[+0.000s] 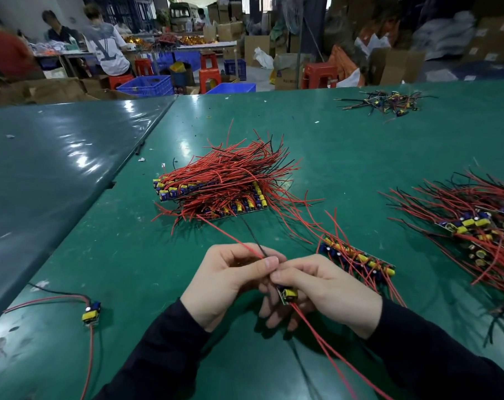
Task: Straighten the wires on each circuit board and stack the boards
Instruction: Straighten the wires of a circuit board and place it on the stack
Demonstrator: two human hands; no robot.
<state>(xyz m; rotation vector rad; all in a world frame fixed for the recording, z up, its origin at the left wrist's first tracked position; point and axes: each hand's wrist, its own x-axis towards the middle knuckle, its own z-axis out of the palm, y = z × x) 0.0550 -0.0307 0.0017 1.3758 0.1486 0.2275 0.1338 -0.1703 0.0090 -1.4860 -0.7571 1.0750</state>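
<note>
— What are the hands doing just now?

— Both are together above the green table mat; the right hand is curled round a small green circuit board with a yellow component, and the left hand pinches that board's red wire and black wire between thumb and forefinger; both wires run up and away from the fingertips.

— And below the hands?

— More long red leads trail from the board down toward the dark sleeves.

— Where are the other boards?

— Ahead of the hands lies a big heap of boards under a tangle of red wires; just beside the right hand sits a short row of boards with yellow and blue parts; farther off to that side, another wired pile; well off from the left hand, a single small board with red and black leads lies alone.
</note>
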